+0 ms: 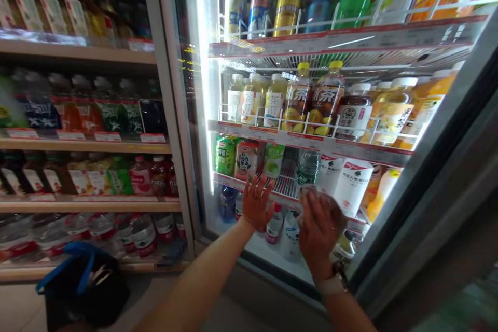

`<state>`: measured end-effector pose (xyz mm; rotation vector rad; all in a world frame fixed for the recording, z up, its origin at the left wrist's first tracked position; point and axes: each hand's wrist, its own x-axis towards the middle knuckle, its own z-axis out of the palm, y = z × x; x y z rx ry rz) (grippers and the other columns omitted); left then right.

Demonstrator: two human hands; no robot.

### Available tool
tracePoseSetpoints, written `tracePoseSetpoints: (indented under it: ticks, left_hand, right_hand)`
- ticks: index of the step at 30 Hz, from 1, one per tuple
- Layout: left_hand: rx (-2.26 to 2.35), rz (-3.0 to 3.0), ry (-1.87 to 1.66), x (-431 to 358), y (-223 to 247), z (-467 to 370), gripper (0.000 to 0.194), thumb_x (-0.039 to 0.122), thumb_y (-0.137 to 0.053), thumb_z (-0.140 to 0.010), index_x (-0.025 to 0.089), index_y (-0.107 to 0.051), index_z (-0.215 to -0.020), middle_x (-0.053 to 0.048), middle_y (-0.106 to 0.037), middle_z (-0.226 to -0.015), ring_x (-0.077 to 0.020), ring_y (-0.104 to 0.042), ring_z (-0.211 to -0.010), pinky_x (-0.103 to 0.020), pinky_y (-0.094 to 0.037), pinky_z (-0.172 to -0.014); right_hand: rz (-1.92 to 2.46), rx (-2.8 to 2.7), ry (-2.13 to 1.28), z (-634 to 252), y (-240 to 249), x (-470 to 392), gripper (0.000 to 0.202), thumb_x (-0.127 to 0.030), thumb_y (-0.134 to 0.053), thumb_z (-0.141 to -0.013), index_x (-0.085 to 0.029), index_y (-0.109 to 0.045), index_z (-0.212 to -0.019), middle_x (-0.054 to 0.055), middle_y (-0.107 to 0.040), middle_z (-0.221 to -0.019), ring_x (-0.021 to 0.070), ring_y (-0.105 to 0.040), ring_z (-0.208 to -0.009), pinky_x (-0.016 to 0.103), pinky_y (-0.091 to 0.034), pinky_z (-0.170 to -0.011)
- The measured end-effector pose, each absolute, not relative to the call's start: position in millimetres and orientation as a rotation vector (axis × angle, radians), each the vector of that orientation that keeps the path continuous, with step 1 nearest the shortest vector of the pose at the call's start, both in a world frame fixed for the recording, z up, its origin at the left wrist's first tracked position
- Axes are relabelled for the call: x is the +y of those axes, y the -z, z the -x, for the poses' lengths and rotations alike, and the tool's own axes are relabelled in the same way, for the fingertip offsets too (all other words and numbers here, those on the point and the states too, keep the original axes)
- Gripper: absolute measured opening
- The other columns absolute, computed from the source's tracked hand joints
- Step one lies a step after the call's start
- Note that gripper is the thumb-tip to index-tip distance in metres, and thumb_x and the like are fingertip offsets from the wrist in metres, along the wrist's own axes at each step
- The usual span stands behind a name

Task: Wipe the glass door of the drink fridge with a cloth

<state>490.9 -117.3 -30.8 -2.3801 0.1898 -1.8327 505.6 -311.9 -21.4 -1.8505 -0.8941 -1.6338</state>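
My left hand (257, 205) is spread flat, palm toward the glass front of a lit drinks cooler, and holds nothing. To its right my right hand (319, 225) is bent round a crumpled greyish cloth (305, 193), partly hidden by the fingers and blurred. Both hands are at the height of the lower shelves. Behind them stand a green drink can (225, 155), a red-and-white can (246, 161), a clear green-tinted bottle (308, 166) and white packs (353, 187). A watch (339, 274) sits on my right wrist.
Bottled teas (298, 98) and tall cans (288, 2) fill the upper cooler shelves. A dark door frame (424, 166) slants along the right. Open shelves with bottles (103, 106) are at left, a phone (152, 116) among them. A black bag with blue trim (85, 295) sits below.
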Motion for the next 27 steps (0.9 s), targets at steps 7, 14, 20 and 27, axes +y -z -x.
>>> tracePoseSetpoints:
  ticks: [7, 14, 20, 27]
  left_hand:
    - [0.212, 2.341, 1.863, -116.0, 28.6, -491.0, 0.063, 0.035, -0.040, -0.093, 0.017, -0.027, -0.152, -0.013, -0.035, -0.156, -0.0305, -0.018, -0.149, -0.051, -0.023, -0.118]
    - [0.190, 2.305, 1.888, -118.2, 26.6, -490.1, 0.064, 0.034, -0.038, -0.093, 0.016, -0.024, -0.153, -0.012, -0.033, -0.157, -0.0298, -0.017, -0.150, -0.050, -0.025, -0.118]
    - [0.215, 2.324, 1.899, -119.4, 25.2, -490.2, 0.068, 0.029, -0.040, -0.089, 0.016, -0.022, -0.154, -0.012, -0.032, -0.157, -0.0301, -0.018, -0.149, -0.052, -0.026, -0.117]
    - [0.217, 2.313, 1.897, -120.4, 23.1, -489.2, 0.069, 0.028, -0.040, -0.088, 0.016, -0.021, -0.154, -0.012, -0.029, -0.158, -0.0300, -0.016, -0.150, -0.051, -0.026, -0.117]
  right_hand:
    - [2.005, -1.293, 1.495, -490.5, 72.4, -294.5, 0.055, 0.004, -0.040, -0.088, -0.019, -0.056, -0.135, 0.005, -0.060, -0.135, 0.0176, -0.050, -0.132, 0.027, -0.044, -0.101]
    - [1.948, -1.203, 1.577, -499.1, 34.2, -315.7, 0.050, -0.001, -0.045, -0.091, -0.020, -0.053, -0.137, 0.006, -0.063, -0.132, 0.0203, -0.046, -0.135, 0.037, -0.037, -0.111]
    - [1.721, -0.654, 1.716, -515.7, -11.7, -351.7, 0.052, -0.010, -0.047, -0.092, -0.019, -0.047, -0.144, 0.014, -0.055, -0.139, 0.0309, -0.046, -0.135, 0.058, -0.030, -0.114]
    - [1.619, -0.441, 1.726, -516.0, -24.6, -358.8, 0.055, -0.015, -0.053, -0.090, -0.016, -0.046, -0.145, 0.018, -0.051, -0.143, 0.0359, -0.046, -0.134, 0.059, -0.035, -0.110]
